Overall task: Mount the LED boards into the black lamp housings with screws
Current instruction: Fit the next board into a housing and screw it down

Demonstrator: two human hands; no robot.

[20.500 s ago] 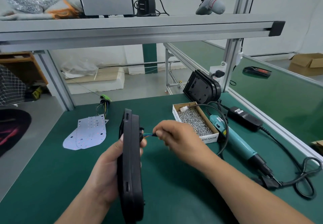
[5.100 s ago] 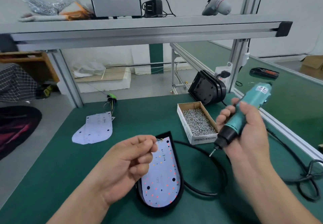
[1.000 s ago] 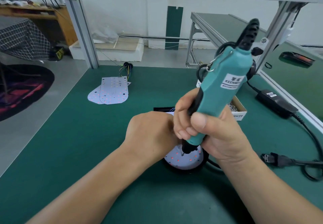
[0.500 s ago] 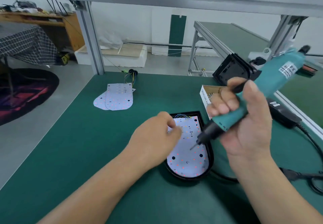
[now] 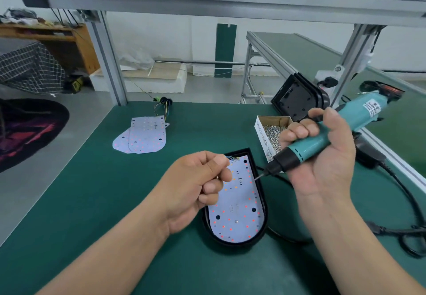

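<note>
With one screw seated low in the LED board [image 5: 235,204], which lay in the black housing [image 5: 264,193] on the counter [image 5: 96,193], the right hand [image 5: 322,156], clamped on the screwdriver [image 5: 322,138], had lifted it clear, while the left hand's [image 5: 196,186] fingers pinched the next screw.

1 head-worn wide-angle view looked forward and down — close over the bench [image 5: 96,202], both hands near the frame's centre, floor and wall beyond.
</note>
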